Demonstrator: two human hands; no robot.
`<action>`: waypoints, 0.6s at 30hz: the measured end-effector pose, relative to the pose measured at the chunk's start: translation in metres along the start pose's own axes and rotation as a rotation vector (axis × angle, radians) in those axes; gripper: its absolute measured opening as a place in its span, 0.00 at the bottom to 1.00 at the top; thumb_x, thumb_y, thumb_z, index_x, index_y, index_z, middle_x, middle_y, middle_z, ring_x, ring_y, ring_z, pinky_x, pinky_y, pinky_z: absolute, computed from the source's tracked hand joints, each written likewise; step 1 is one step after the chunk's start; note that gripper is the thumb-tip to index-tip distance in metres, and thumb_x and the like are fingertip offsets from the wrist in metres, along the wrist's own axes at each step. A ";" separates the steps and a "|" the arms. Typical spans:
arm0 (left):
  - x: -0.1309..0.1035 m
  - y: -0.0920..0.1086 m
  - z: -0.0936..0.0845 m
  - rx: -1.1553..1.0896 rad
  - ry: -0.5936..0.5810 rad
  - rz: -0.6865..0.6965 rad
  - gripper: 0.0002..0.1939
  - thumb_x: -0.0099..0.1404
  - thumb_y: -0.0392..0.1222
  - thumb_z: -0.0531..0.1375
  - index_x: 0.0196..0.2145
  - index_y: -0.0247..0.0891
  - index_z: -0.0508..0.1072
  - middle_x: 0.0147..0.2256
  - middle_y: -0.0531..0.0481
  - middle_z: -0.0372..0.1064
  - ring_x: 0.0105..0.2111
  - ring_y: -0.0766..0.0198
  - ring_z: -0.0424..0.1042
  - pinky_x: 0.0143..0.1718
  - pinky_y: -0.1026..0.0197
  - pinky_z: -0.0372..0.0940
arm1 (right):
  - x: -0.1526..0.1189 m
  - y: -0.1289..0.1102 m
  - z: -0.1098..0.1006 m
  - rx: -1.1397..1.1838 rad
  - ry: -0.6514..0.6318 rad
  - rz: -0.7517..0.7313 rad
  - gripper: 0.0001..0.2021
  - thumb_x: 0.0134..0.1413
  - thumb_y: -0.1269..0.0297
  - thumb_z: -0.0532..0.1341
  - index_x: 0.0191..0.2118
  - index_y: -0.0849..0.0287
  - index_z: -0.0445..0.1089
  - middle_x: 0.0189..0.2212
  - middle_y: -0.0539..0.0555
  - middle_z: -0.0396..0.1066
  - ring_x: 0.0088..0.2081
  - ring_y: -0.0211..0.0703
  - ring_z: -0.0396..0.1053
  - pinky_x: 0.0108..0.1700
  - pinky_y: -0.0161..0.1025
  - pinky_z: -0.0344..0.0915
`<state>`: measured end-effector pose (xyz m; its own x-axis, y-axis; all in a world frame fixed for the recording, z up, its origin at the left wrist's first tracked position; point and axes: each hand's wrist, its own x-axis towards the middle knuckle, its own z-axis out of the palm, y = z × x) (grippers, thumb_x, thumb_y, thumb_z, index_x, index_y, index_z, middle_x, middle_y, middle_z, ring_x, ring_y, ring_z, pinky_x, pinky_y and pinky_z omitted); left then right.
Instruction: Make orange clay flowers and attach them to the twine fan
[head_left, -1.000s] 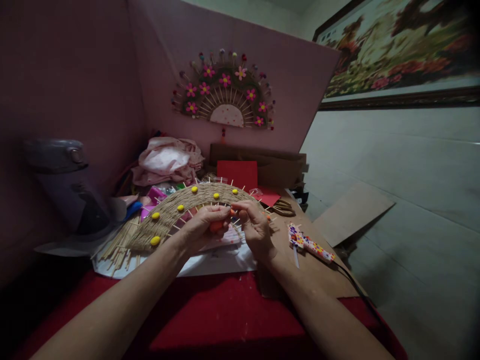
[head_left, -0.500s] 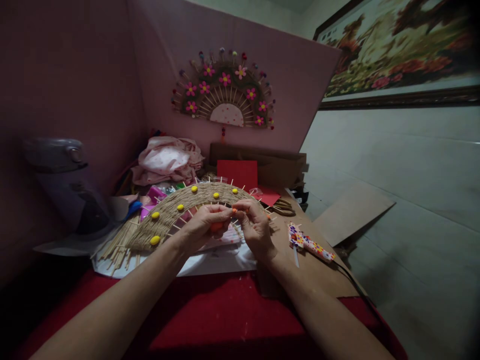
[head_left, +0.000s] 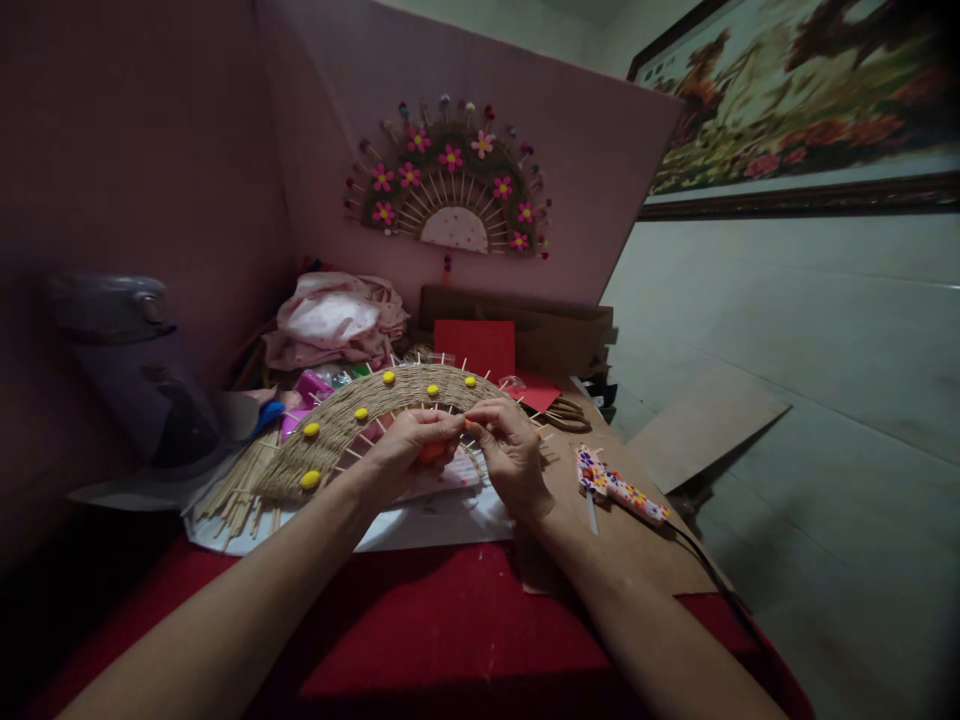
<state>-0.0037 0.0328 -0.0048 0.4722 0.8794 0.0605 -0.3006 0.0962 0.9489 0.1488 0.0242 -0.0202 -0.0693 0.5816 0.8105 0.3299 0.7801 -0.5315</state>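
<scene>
My left hand is closed around a soft-looking orange lump, partly hidden under the fingers. Its thumb and forefinger meet the fingertips of my right hand, which pinch a small orange piece. Both hands are above the inner edge of a fan-shaped piece of twine woven over thin sticks. Several yellow ovals, one of them a yellow oval at the lower left, sit on the weave. The fan's right side is mostly hidden behind my right hand.
A flower-patterned glue gun lies on cardboard at the right, its cord trailing off. Loose sticks lie left of the fan. Behind are pink cloth and red card. A tumbler stands left; a finished flowered fan hangs behind.
The fingertips shift slightly around the small orange piece, with the right fingers curling a little closer over it. The woven fan and the things around it stay put.
</scene>
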 end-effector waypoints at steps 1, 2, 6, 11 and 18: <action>0.000 0.000 -0.001 -0.005 -0.003 0.001 0.13 0.55 0.46 0.64 0.25 0.33 0.70 0.17 0.56 0.60 0.15 0.75 0.53 0.16 0.68 0.46 | 0.000 0.001 0.000 0.000 0.002 0.012 0.03 0.57 0.67 0.58 0.34 0.57 0.69 0.33 0.52 0.68 0.37 0.41 0.67 0.39 0.38 0.63; 0.001 -0.001 -0.001 -0.013 -0.005 0.006 0.12 0.54 0.45 0.65 0.25 0.33 0.70 0.17 0.56 0.60 0.15 0.76 0.52 0.16 0.68 0.46 | 0.000 0.002 0.000 0.004 0.007 0.033 0.04 0.58 0.66 0.57 0.35 0.57 0.69 0.33 0.52 0.69 0.38 0.41 0.67 0.39 0.38 0.64; 0.003 -0.003 -0.003 -0.041 0.001 0.014 0.11 0.55 0.44 0.65 0.25 0.32 0.71 0.18 0.55 0.60 0.15 0.76 0.53 0.17 0.68 0.45 | 0.000 0.007 0.000 0.064 0.048 0.134 0.08 0.60 0.63 0.55 0.37 0.57 0.71 0.32 0.52 0.69 0.36 0.41 0.68 0.39 0.39 0.65; 0.002 -0.004 -0.002 -0.033 -0.017 0.013 0.11 0.56 0.44 0.64 0.27 0.33 0.71 0.18 0.56 0.61 0.15 0.76 0.53 0.17 0.69 0.46 | 0.001 0.007 0.001 0.083 0.054 0.044 0.07 0.56 0.65 0.59 0.37 0.55 0.75 0.34 0.52 0.72 0.38 0.41 0.69 0.42 0.40 0.65; 0.002 -0.004 -0.001 -0.050 -0.013 0.018 0.11 0.56 0.44 0.63 0.28 0.33 0.71 0.19 0.55 0.61 0.16 0.76 0.53 0.17 0.69 0.47 | 0.000 0.006 0.002 0.073 0.034 0.052 0.10 0.56 0.66 0.59 0.42 0.52 0.74 0.38 0.54 0.72 0.41 0.42 0.70 0.45 0.42 0.66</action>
<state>-0.0025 0.0342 -0.0086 0.4769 0.8752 0.0816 -0.3498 0.1038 0.9310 0.1493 0.0294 -0.0243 -0.0210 0.6144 0.7887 0.2628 0.7645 -0.5886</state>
